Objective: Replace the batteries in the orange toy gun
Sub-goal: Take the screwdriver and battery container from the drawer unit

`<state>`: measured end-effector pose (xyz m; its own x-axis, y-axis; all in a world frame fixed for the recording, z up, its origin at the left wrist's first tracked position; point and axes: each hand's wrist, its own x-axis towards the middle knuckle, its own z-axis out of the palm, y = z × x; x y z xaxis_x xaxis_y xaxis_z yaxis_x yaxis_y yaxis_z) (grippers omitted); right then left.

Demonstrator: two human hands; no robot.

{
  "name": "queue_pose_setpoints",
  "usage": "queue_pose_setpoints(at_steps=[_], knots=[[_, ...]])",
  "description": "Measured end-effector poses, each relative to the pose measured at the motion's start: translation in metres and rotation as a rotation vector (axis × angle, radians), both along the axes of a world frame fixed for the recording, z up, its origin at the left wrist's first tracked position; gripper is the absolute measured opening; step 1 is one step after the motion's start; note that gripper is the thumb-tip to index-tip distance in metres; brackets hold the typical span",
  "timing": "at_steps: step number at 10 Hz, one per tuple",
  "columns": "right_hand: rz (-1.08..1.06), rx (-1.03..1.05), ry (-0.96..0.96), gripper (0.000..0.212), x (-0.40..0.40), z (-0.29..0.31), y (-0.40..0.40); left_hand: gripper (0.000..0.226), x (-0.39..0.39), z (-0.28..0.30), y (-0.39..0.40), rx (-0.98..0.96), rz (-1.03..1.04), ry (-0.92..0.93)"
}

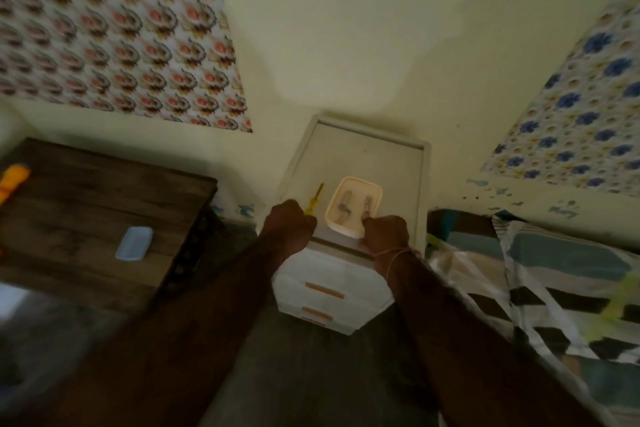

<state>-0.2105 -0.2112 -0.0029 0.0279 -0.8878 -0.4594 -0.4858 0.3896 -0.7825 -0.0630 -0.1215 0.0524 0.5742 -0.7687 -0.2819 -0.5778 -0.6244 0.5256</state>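
Reaching over the white drawer unit (346, 274), the left hand (289, 224) is curled round a yellow screwdriver (313, 199) whose shaft points away over the top. The right hand (386, 232) grips the near right corner of a cream container (353, 206) at the top's front edge. Well apart, the orange toy gun (12, 180) lies at the dark wooden table's (86, 204) far left corner, beyond a pale blue lid (134, 243).

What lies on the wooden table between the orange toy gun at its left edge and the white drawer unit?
In the head view, only a pale blue lid lies on the wooden table between the orange toy gun and the white drawer unit.
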Motion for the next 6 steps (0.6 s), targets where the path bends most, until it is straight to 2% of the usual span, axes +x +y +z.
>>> queue_pose_setpoints(at_steps=[1, 2, 3, 4, 5, 6], knots=[[-0.043, -0.078, -0.029, 0.05, 0.029, 0.003, 0.007, 0.026, 0.017, 0.007, 0.021, -0.091, 0.064, 0.107], [0.093, -0.027, -0.073, 0.035, 0.055, 0.042, 0.042, 0.027, 0.04, 0.018, 0.049, -0.148, 0.104, 0.174], [0.213, -0.005, -0.174, 0.041, 0.099, 0.068, 0.085, 0.027, 0.078, 0.025, 0.092, -0.155, 0.133, 0.135], [0.186, 0.096, -0.281, 0.032, 0.139, 0.066, 0.12, 0.02, 0.116, 0.027, 0.138, -0.199, 0.201, 0.13], [0.263, 0.108, -0.273, 0.028, 0.188, 0.064, 0.163, 0.018, 0.164, 0.024, 0.193, -0.227, 0.327, 0.113], [0.561, 0.0, -0.03, 0.041, 0.238, 0.062, 0.206, 0.026, 0.217, 0.018, 0.244, -0.258, 0.377, 0.135]])
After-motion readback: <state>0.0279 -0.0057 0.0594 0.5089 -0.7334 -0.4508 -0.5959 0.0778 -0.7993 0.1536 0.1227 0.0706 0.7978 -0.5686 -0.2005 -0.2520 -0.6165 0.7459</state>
